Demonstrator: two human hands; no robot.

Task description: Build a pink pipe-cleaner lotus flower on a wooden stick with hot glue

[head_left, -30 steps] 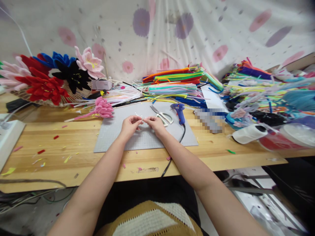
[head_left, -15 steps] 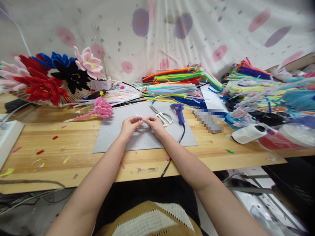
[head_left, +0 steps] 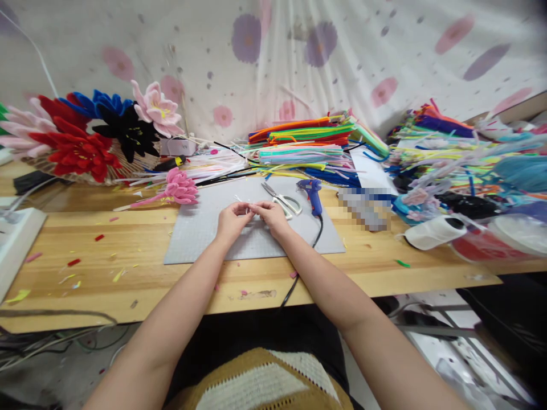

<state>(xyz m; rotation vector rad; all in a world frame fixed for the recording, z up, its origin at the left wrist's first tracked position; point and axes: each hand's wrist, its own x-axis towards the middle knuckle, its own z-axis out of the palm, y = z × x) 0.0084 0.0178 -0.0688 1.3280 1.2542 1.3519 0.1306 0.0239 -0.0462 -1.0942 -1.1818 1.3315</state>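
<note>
Over the grey mat (head_left: pixel 192 239), my left hand (head_left: pixel 234 221) and my right hand (head_left: pixel 271 216) meet at the fingertips, both closed in a pinch. Between them is a small bunch of thin white strands (head_left: pixel 238 197), whose ends poke out above my left fingers; the rest is covered by the fingers. Just behind my right hand lie scissors (head_left: pixel 282 200) with pale handles. A blue glue gun (head_left: pixel 314 196) rests farther right on the mat, its black cord running toward the table's front edge. To the left lies a pink fuzzy flower (head_left: pixel 180 187) on its stem.
Fuzzy flowers (head_left: pixel 81 154) in several colours stand at the back left. Bundles of pipe cleaners (head_left: pixel 303 154) line the back, with more heaped at right. A white spool (head_left: pixel 435 232) lies at right, a white power strip (head_left: pixel 21 245) at left. Scraps (head_left: pixel 73 262) dot the wooden table.
My left hand has shifted slightly right, and the fingertips of both hands are closer together. The view has moved a little; the things on the table lie as before.
</note>
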